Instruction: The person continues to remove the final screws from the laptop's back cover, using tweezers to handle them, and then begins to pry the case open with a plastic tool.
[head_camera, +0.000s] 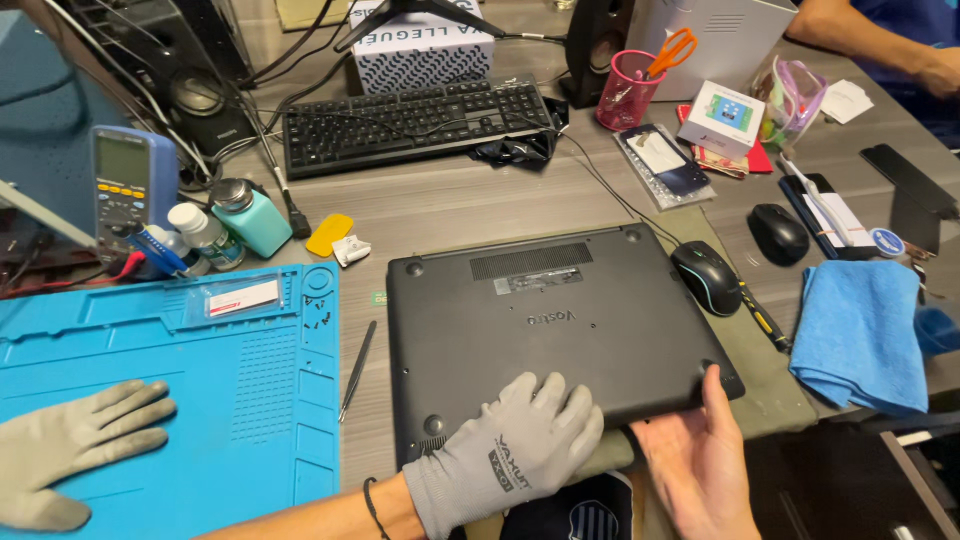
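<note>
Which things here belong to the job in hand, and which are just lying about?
In hand: upturned black laptop, touched by the gloved left hand and bare right hand; probably tweezers and blue mat.
Lying about: keyboard, mouse, blue cloth, pink cup, multimeter.

Black keyboard (415, 120), blue mat (150, 400), two mice, blue cloth (860, 335).
</note>
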